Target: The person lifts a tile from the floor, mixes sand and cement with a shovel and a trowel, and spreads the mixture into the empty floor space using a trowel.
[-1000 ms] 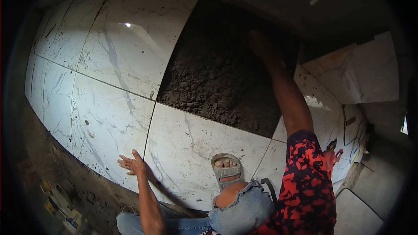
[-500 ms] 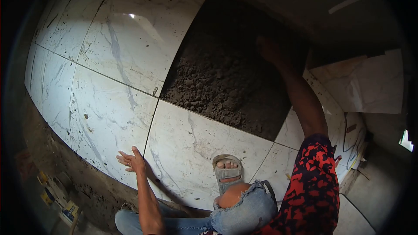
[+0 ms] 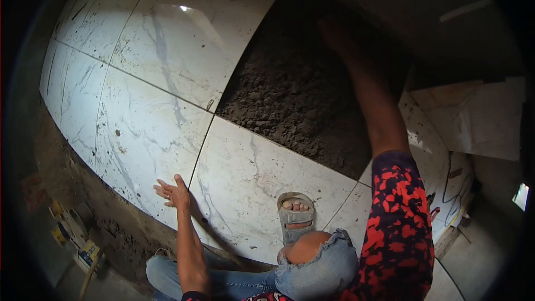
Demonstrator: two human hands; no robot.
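Observation:
My left hand (image 3: 175, 192) rests on a white marbled tile (image 3: 147, 134) near its lower edge, fingers spread, a ring on one finger, nothing held. Stretched out over the dark loose mortar bed (image 3: 273, 100), my right hand (image 3: 331, 29) lies in deep shadow near the far part of the square gap between tiles. Its fingers cannot be made out. A small clip-like piece (image 3: 209, 105) sits at the tile corner beside the mortar.
My sandalled foot (image 3: 296, 217) stands on a tile below the gap. Tools with yellow parts (image 3: 88, 253) lie at the lower left. A loose tile (image 3: 490, 117) leans at the right, near a cable (image 3: 448, 184). Bare soil (image 3: 83, 189) borders the tiles.
My right hand has moved up and to the left over the mortar. My left hand stays spread on the tile. The view has shifted slightly.

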